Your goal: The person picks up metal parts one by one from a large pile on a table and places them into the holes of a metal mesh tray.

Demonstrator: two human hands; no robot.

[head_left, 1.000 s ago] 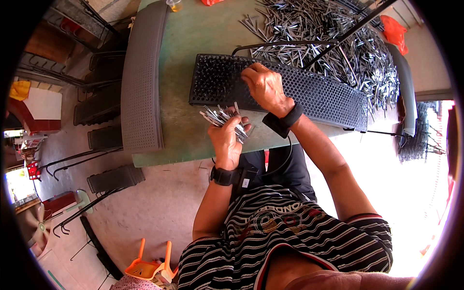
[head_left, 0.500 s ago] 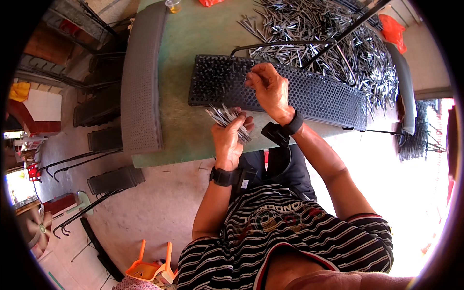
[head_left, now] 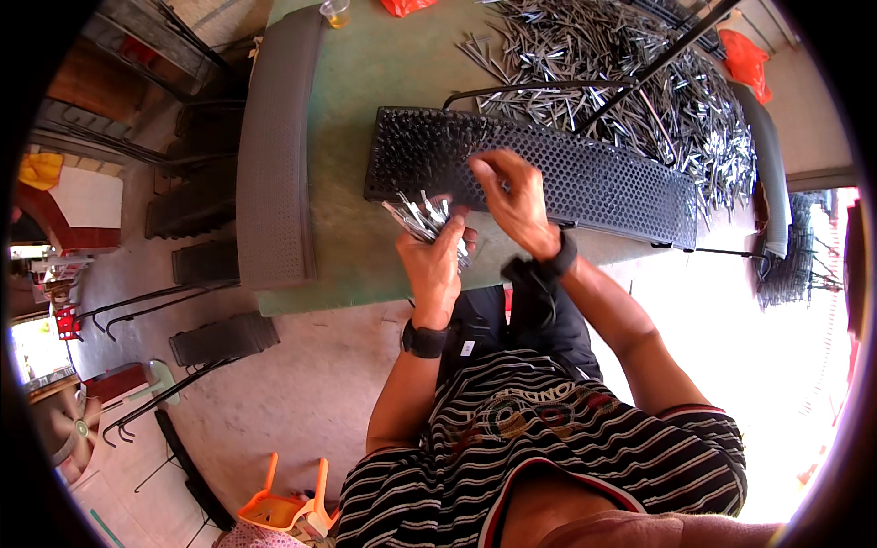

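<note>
My left hand (head_left: 431, 272) is closed round a bundle of thin metal strips (head_left: 418, 217), whose ends fan out past the fingers near the front edge of a black perforated panel (head_left: 612, 190). Many of the panel's holes at its left end look filled with upright dark pieces, while the middle and right show open round holes. Over the panel's left middle hovers my right hand (head_left: 519, 194), fingers curled with thumb and forefinger close together. Whatever they may pinch is too small and blurred to tell.
The panel lies on a green table (head_left: 352, 137), a bent black metal bar (head_left: 539, 84) behind it. A large heap of metal strips (head_left: 639, 100) covers the far right. At left lies a long grey perforated panel (head_left: 279, 164); a cup (head_left: 335, 13) stands beyond it. An orange chair (head_left: 285, 507) is on the floor.
My right hand has drawn back slightly toward me from the panel. My left hand stays near the panel's front edge with the strips, turned a little. The whole view has shifted slightly.
</note>
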